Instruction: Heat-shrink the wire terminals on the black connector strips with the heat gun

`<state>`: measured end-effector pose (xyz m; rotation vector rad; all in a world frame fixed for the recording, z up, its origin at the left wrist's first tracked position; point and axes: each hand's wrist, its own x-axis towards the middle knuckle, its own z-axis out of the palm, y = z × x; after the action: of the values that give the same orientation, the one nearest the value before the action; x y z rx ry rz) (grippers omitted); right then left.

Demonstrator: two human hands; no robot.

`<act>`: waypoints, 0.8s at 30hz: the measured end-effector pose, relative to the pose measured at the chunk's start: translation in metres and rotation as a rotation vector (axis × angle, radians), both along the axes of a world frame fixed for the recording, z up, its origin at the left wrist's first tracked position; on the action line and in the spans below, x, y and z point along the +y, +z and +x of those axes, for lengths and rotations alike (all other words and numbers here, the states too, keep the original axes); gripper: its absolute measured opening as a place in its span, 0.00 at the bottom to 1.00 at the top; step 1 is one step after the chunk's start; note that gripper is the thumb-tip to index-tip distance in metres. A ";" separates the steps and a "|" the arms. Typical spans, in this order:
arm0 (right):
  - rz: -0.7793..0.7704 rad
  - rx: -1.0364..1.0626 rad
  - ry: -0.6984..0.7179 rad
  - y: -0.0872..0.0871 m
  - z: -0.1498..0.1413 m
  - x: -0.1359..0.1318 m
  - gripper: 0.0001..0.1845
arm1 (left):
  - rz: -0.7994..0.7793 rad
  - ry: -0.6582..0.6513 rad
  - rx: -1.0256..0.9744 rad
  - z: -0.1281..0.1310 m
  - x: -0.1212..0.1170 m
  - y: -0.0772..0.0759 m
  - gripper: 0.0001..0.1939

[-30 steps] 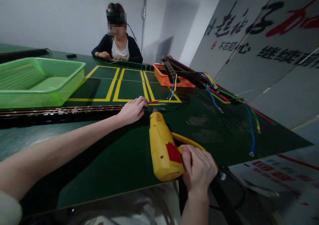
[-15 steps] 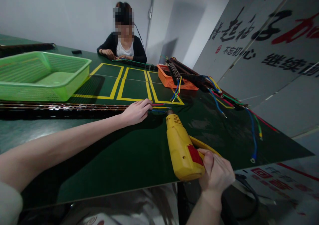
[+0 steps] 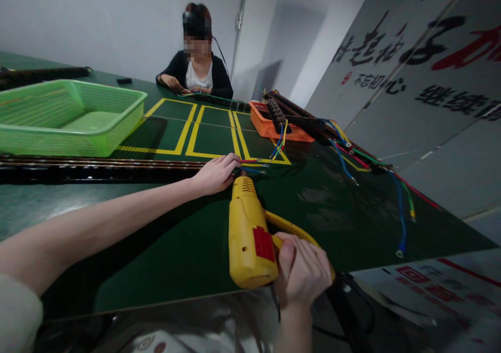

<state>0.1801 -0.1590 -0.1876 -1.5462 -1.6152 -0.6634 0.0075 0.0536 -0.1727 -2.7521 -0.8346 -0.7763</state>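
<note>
My right hand (image 3: 301, 272) grips the handle of a yellow power tool (image 3: 248, 233) with a red label; its nose points away from me, close to my left fingertips. My left hand (image 3: 215, 173) lies on the right end of a long dark strip (image 3: 97, 168), its fingers curled over the red and blue wires (image 3: 254, 165) that come out of that end. The strip runs flat across the green table (image 3: 195, 238) from the left edge.
A green mesh basket (image 3: 78, 118) stands at the left. An orange tray (image 3: 270, 126) at the back right holds more dark strips, whose coloured wires (image 3: 391, 186) trail over the table. Another person (image 3: 195, 66) sits at the far end. A black cable (image 3: 352, 311) hangs below my right hand.
The yellow tool swung to the right half a second ago and has come back left, its nose again near my left fingers. My left hand stays on the strip's end.
</note>
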 end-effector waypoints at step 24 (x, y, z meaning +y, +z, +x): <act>0.010 -0.073 -0.082 0.001 0.076 -0.004 0.21 | 0.058 0.210 0.133 -0.002 0.000 -0.001 0.20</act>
<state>0.2564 -0.1630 -0.1866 -1.6051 -1.6063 -0.7796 0.0056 0.0536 -0.1741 -2.5785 -1.0345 -0.5627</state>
